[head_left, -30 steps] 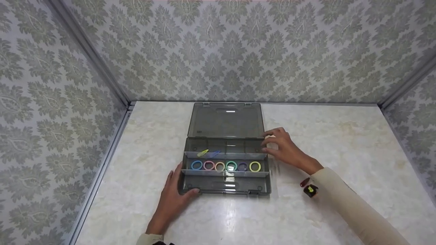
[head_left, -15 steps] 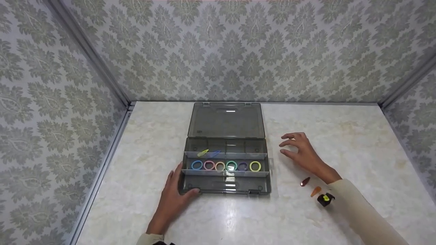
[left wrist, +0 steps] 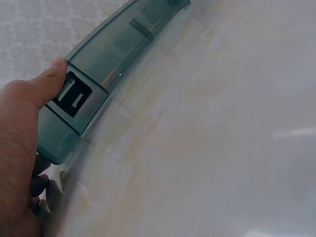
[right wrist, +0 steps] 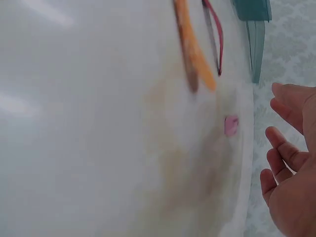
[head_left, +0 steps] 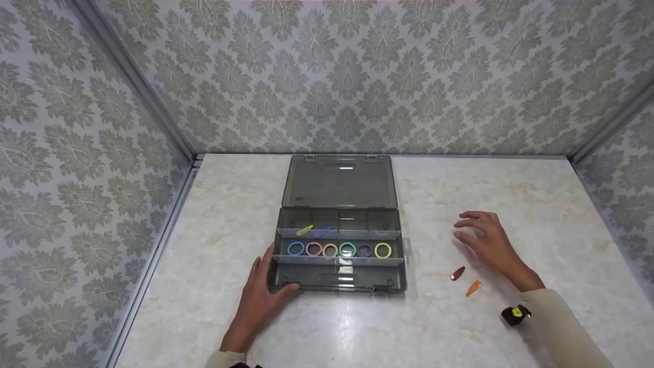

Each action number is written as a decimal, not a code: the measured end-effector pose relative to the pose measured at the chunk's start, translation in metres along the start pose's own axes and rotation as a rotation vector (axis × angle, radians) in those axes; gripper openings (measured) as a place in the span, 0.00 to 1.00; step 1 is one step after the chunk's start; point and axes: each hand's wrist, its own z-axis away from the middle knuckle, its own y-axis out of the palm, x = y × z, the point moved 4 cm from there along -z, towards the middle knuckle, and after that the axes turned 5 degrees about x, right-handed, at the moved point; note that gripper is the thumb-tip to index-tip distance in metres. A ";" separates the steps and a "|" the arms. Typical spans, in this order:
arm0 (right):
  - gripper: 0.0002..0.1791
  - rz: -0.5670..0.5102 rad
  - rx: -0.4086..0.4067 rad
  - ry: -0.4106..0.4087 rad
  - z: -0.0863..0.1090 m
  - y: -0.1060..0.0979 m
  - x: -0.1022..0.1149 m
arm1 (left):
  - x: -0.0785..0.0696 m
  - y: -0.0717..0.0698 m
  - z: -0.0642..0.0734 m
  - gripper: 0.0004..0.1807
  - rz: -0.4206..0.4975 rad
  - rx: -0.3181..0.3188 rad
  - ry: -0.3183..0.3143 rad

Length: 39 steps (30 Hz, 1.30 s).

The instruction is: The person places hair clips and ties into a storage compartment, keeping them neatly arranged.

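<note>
A smoky grey divided storage box [head_left: 306,278] lies on the table with its lid [head_left: 340,181] folded back. My left hand [head_left: 260,291] grips its front left corner, thumb on the front wall [left wrist: 74,94]. A yellow snap hair clip [head_left: 305,230] and a blue one [head_left: 324,231] are in the back row. Several coloured rings, among them a yellow ring [head_left: 389,250], line the middle row; the front row is bare. My right hand [head_left: 490,245] hovers right of the box, fingers loosely bent, holding nothing. Below it lie a red hair clip [head_left: 458,273] and an orange hair clip [head_left: 473,288].
In the right wrist view a small pink thing [right wrist: 230,125] lies on the table past the clips. A black wrist camera [head_left: 516,315] sits at the right sleeve. Patterned walls [head_left: 327,76] border the pale marbled table [head_left: 398,332] at the back and sides.
My right hand has drawn away from the box's right side, toward the right and nearer the front, uncovering the orange clip. The left hand stays on the box corner.
</note>
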 end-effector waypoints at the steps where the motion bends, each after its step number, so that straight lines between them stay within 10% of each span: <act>1: 0.09 -0.004 -0.003 0.016 0.003 -0.002 -0.002 | 0.000 0.000 0.000 0.63 0.001 0.003 -0.006; 26: 0.12 -0.035 -0.173 0.174 0.058 0.007 -0.020 | 0.000 -0.001 -0.003 0.64 0.017 0.014 -0.055; 39: 0.10 0.026 -0.267 0.113 0.066 0.017 -0.018 | 0.000 0.002 -0.003 0.65 0.002 0.010 -0.059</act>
